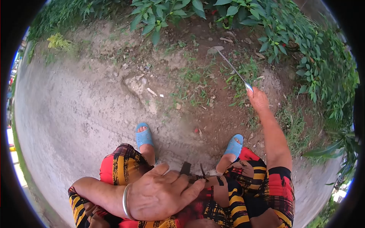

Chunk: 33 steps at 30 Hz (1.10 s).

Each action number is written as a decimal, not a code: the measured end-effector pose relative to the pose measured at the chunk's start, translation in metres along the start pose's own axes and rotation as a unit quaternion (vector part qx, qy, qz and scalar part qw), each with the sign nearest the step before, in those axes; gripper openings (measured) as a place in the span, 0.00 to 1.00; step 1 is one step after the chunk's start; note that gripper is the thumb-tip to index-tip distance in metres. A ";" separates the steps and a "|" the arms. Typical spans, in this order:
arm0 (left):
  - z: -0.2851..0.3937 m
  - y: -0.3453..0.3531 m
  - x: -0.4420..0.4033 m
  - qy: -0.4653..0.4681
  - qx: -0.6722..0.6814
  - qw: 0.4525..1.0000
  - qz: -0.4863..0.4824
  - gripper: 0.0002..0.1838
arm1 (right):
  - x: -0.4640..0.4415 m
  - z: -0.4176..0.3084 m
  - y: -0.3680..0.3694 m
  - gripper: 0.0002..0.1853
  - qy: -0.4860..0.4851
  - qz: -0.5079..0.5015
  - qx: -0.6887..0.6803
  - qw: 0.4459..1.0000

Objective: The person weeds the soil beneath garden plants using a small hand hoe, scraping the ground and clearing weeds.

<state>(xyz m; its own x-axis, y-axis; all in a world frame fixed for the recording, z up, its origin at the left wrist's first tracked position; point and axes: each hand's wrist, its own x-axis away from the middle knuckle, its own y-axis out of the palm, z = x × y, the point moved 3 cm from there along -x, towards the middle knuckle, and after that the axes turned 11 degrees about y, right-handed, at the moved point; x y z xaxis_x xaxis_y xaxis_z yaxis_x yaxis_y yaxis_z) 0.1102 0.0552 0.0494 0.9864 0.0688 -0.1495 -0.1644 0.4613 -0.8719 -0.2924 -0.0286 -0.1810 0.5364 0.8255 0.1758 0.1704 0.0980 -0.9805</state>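
Note:
My right hand (258, 99) is closed round the near end of a thin metal tool (233, 67). The tool's shaft slants up and left over the soil, its far end at a small, pale, flat piece (215, 49); whether the two are joined is unclear. My left hand (154, 193), with a silver bangle (125, 203) at the wrist, rests palm down across my patterned clothing (125, 163). Its fingers are loosely bent and apart, with nothing visible in them. A dark strap end (185, 168) sticks up just beyond them.
Leafy plants (273, 22) with a few red fruits border the top and right. Grass tufts (195, 76) and small stones dot the soil. My feet wear blue slippers (143, 136), set apart. A grey dirt path (57, 114) runs along the left.

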 end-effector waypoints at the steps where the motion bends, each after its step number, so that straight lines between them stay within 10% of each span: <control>1: 0.000 -0.002 0.001 -0.009 0.006 1.000 -0.004 0.22 | 0.000 0.028 0.004 0.23 0.016 0.003 0.011 1.000; 10: 0.005 0.010 0.006 -0.010 -0.007 1.000 0.015 0.20 | -0.003 0.051 -0.007 0.22 -0.011 0.112 -0.121 0.986; 14: 0.007 0.009 0.002 -0.020 -0.004 1.000 0.018 0.20 | -0.005 -0.047 -0.010 0.24 0.017 -0.157 -0.323 0.933; 19: 0.007 0.010 0.000 -0.016 -0.012 1.000 0.021 0.21 | -0.020 -0.107 0.024 0.24 -0.116 0.061 -0.139 0.982; 33: 0.006 0.010 -0.004 -0.008 -0.012 1.000 0.019 0.20 | -0.006 -0.105 0.024 0.25 -0.099 -0.025 -0.139 0.985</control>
<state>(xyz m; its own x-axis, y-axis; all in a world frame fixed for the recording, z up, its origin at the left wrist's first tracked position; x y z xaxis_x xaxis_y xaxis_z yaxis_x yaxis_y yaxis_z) 0.1051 0.0646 0.0438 0.9795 0.0995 -0.1752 -0.2012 0.4375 -0.8764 -0.2045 -0.0894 -0.1960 0.3547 0.9182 0.1763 0.4279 0.0082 -0.9038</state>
